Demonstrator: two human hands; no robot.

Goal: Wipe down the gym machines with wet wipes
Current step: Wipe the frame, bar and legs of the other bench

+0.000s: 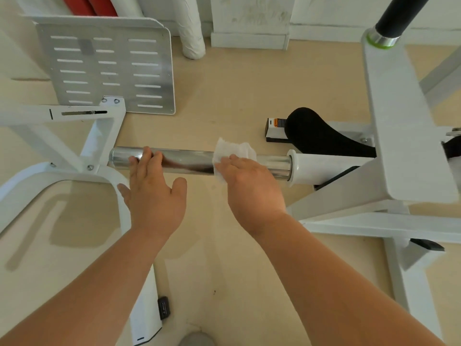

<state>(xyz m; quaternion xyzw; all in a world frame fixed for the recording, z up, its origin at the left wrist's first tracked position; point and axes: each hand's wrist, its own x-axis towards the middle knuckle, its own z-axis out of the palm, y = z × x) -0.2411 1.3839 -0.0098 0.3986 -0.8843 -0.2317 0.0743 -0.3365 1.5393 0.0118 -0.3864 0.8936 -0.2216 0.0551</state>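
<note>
While my right hand [249, 186] holds the wipe [232, 149] wrapped over the top of the shiny bar [187, 162], fingers curled down over both, my left hand [154, 193] rests near the bar's free end. Its fingers lie straight across the metal, thumb sticking out, gripping nothing. Wipe sits nearer the white collar [292, 166] than the free end, bunched past my knuckles, a corner hanging below the bar on the near side. I read the left hand as a brace: the bar sticks out sideways from the white frame [389, 136], so a hand on the free end probably stops it wobbling or turning under the rubbing. Curled grip on the right makes sense too, since it lets the wipe cover more of the round surface than a flat press would. Step in hand: wiping the bar. The stretch between wipe and collar and the part under my left fingers may be what's left, but I can't tell clean from dirty by shine alone. Slotted foot plate [107, 68] is beyond the bar to the left, black pad [316, 133] beyond it to the right, neither touched. Next move, I'd guess: slide the wipe toward one end with steady pressure. Risk is the wipe slipping off the smooth metal.
</note>
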